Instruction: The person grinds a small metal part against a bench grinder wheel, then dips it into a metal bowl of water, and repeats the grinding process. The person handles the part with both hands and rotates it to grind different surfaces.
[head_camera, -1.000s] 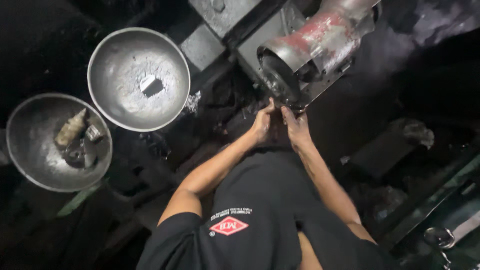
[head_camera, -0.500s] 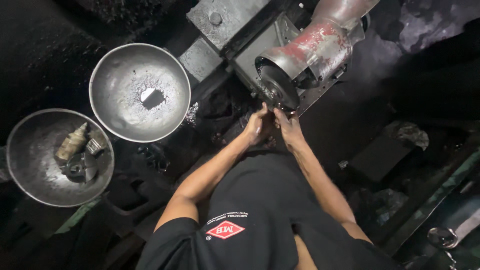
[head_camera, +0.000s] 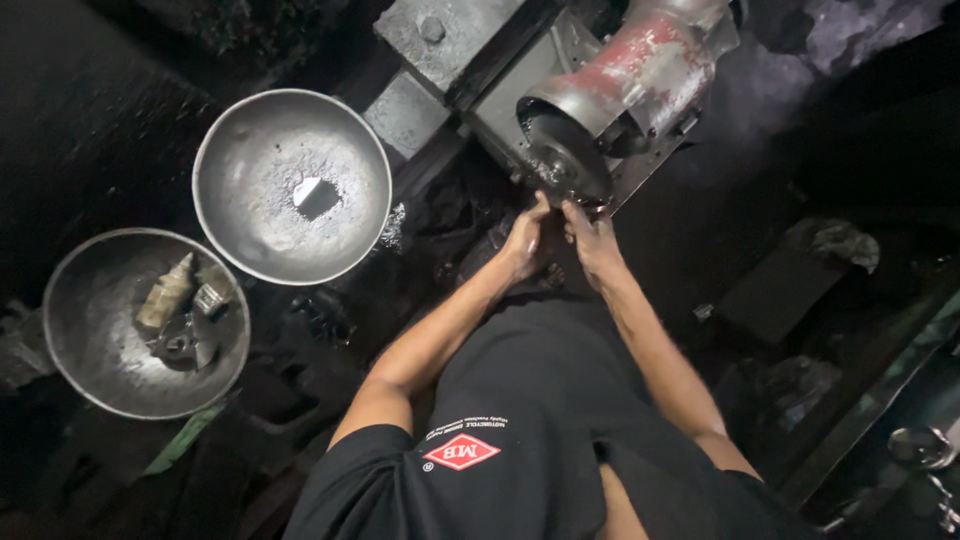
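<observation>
Overhead view of a dark, grimy work floor. A bench grinder (head_camera: 625, 85) with a worn red housing sits at upper centre on a grey metal base (head_camera: 440, 45); its dark grinding wheel (head_camera: 565, 155) faces down toward the person. The person, in a black shirt (head_camera: 540, 440) with a red diamond patch, reaches both bare arms forward to the wheel.

Two round metal bowls lie to the left. The upper bowl (head_camera: 245, 150), near the grinder base, holds grey dust and one small dark piece (head_camera: 315, 197) at its centre. The lower bowl (head_camera: 80, 360), just beside it at far left, holds several small metal parts (head_camera: 180, 310) in a cluster.

The left hand (head_camera: 527, 240) and right hand (head_camera: 593, 238) are close together, fingertips raised to the lower edge of the wheel. Whatever they hold between them is too small and dark to make out; whether the fingers are clamped on a workpiece cannot be told. A flat dark block (head_camera: 775, 290) lies well apart on the right.
</observation>
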